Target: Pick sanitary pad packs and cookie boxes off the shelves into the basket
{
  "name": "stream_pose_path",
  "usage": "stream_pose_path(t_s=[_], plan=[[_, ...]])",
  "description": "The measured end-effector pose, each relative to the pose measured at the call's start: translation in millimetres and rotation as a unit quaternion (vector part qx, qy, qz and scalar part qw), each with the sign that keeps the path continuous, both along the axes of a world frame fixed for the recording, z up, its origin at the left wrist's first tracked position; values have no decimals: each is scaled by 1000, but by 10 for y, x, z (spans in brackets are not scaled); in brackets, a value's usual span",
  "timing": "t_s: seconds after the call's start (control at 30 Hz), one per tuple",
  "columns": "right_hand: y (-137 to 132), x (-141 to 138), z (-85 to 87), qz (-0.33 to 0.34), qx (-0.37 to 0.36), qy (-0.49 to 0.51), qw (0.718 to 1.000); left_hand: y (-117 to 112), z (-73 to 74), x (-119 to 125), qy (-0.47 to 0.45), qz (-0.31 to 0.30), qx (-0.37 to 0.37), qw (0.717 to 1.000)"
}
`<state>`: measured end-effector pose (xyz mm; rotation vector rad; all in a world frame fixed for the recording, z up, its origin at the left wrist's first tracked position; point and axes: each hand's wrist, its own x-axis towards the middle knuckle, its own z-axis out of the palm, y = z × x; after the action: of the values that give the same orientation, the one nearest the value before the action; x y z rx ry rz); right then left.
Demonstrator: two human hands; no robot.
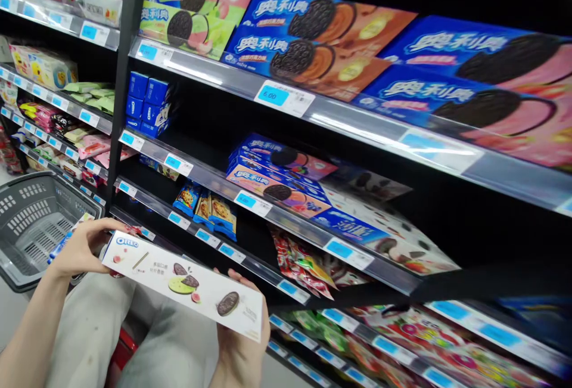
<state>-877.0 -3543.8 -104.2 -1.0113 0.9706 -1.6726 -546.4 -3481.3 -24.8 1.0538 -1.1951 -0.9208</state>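
Note:
Between my two hands is a long white Oreo cookie box (201,292), tilted down toward the right, with pictures of dark cookies and fig pieces on the side facing up. My left hand (83,248) grips its left end, thumb and fingers around the corner. At the other end, my right hand (243,328) is wrapped around the box from below, fingertips showing over the far edge. The box is above my knees, in front of the lower shelves. Its underside is hidden.
A grey shopping basket (42,197) with a blue pack inside stands at the left. Shelves with price labels (283,97) rise ahead, stocked with blue Oreo boxes (308,42), small blue boxes (149,105), cookie bags (214,212) and candy bags (299,263). A dark upright post (123,78) divides the shelving.

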Motion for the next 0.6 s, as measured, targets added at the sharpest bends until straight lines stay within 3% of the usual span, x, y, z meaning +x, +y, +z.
stream_pose_path(t_s=[0.1, 0.2, 0.37, 0.6], plan=[[-1, -41, -46, -1, 0, 0, 1000, 7, 26, -36, -1, -5, -12, 1000], [21, -79, -8, 23, 7, 6, 1000, 0, 76, -52, -9, -7, 22, 1000], [46, -74, 151, 46, 91, 15, 995, -53, 169, -111, 38, -11, 123, 992], [80, 102, 386, 65, 188, -2, 980, -156, 144, -206, 67, 52, 217, 972]])
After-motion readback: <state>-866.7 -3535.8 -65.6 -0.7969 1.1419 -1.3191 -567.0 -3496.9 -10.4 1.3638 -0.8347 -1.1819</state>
